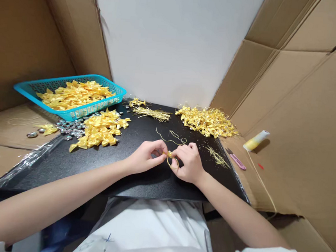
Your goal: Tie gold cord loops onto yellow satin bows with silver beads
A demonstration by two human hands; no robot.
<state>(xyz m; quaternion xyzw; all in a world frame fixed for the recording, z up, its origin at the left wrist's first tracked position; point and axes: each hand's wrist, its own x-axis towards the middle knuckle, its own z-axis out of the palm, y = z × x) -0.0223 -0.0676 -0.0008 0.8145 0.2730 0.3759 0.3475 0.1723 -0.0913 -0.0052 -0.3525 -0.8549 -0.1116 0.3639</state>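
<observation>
My left hand (147,155) and my right hand (188,163) meet over the middle of a black board (139,182). Both pinch a small yellow ribbon bow with a gold cord loop (171,157) held between their fingertips. A loose gold cord (171,137) lies on the board just beyond the hands. To the left sits a heap of plain yellow bows (99,130), with several small silver beads (72,127) beside it. A heap of bows with gold cords (206,121) lies at the back right.
A turquoise basket (98,110) full of yellow bows stands at the back left. A bundle of cut gold cords (151,113) lies at the back centre. Pink snips (237,160) and a thread spool (256,140) lie on the right. Cardboard walls enclose the space.
</observation>
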